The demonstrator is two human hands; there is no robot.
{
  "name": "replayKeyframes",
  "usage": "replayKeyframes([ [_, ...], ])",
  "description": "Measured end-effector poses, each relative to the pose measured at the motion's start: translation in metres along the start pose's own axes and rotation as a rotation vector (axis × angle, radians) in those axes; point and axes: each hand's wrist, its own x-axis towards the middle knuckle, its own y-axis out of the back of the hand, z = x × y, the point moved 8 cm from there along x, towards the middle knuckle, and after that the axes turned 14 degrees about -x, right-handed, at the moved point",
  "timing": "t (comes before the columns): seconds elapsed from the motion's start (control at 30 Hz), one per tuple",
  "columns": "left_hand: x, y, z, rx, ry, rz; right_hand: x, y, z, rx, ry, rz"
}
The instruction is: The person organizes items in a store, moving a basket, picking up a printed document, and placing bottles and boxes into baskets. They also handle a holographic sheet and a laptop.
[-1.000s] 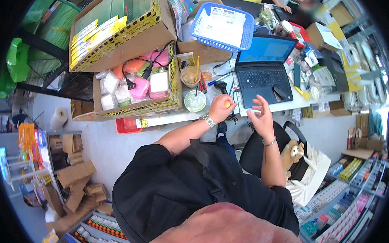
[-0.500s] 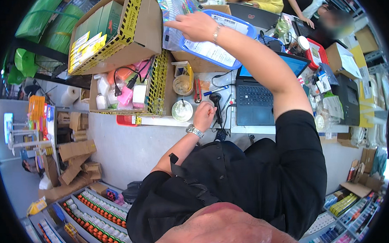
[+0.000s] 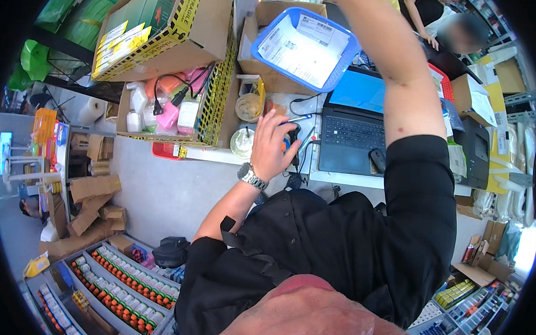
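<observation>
My left hand [image 3: 271, 141] is at the front of the table, its fingers and thumb curved around the head of a black handheld barcode scanner [image 3: 298, 160]. Part of the scanner is hidden behind the fingers. A lidless clear tub [image 3: 241, 144] stands just left of that hand. Beyond it is another round tub [image 3: 248, 108]. A blue pen [image 3: 299, 118] lies past the fingertips. My right arm stretches across the laptop [image 3: 350, 138] and out through the top edge, so the right hand is out of sight. Left of that arm, a blue plastic basket [image 3: 256, 47] holds printed paper labels.
Cartons with yellow-black tape are stacked at left; the upper carton [image 3: 201, 53] holds green boxes. A computer mouse [image 3: 377, 160] rests on the laptop's right side. A black printer [image 3: 473, 142] stands farther right. Another person's hand [image 3: 430, 41] shows at the far right.
My right hand has reached farther away and left the view; the shiny pouch beside the basket is gone from there. My left hand has moved from a loose fist to around the barcode scanner.
</observation>
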Motion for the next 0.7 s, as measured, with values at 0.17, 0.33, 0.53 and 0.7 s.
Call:
replayKeyframes([
  [0.17, 0.045, 0.016, 0.044, -0.032, -0.196, 0.003, -0.05, 0.163, 0.063, -0.098, -0.184, 0.299],
  [0.33, 0.077, 0.053, 0.102, -0.154, -0.414, 0.076, -0.174, 0.256, 0.12, 0.48, -0.888, 0.365],
  [0.53, 0.116, 0.115, 0.202, -0.016, -0.808, 0.254, -0.246, 0.324, 0.084, 0.955, -1.024, 0.866],
  [0.7, 0.124, 0.156, 0.248, 0.081, -0.929, 0.303, -0.289, 0.362, 0.076, 1.075, -1.006, 0.656],
])
